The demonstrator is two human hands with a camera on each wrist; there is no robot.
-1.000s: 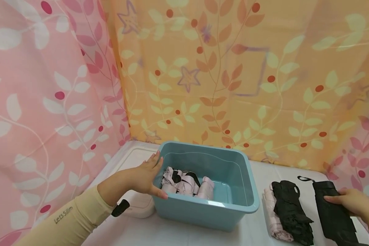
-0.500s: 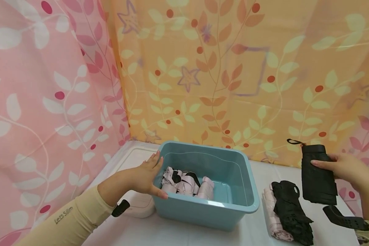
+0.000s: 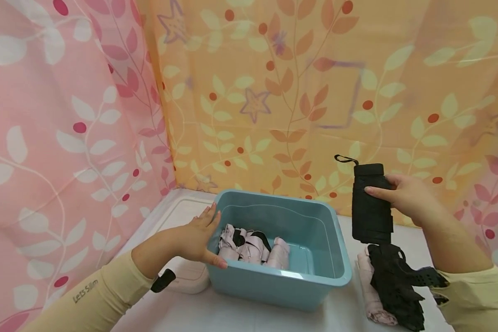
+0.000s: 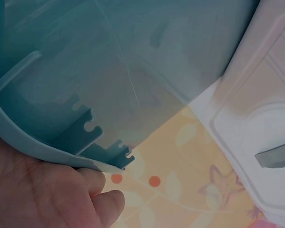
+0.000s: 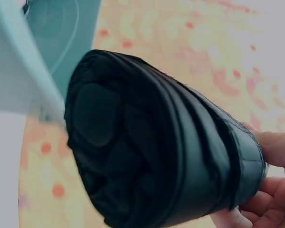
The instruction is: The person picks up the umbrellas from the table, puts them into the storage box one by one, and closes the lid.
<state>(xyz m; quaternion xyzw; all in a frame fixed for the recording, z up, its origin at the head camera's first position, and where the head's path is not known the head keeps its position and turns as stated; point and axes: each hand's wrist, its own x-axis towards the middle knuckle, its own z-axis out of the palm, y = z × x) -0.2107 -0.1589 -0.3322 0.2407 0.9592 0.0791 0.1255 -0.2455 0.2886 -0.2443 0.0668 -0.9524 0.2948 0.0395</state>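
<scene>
A black folded umbrella (image 3: 371, 207) with a wrist loop hangs upright in my right hand (image 3: 406, 196). Thumb and fingers pinch its upper part, above the table and just right of the blue plastic tub (image 3: 274, 279). Its lower end, with a round tip among folded cloth, faces the camera in the right wrist view. My left hand (image 3: 195, 235) rests with spread fingers on the tub's left rim; the left wrist view has the palm against the outside of the rim. Inside the tub, several pale pink folded umbrellas (image 3: 253, 249) with black parts lie along the left side.
Right of the tub on the white table (image 3: 249, 318) lie a pale pink rolled umbrella (image 3: 373, 299) and another black folded umbrella (image 3: 394, 286), side by side. A white lid (image 3: 186, 279) lies left of the tub, partly under my left arm. Patterned cloth walls enclose the back and sides.
My right hand has lifted the black umbrella off the table at the far right and carried it left and up toward the tub. My left hand stays on the rim.
</scene>
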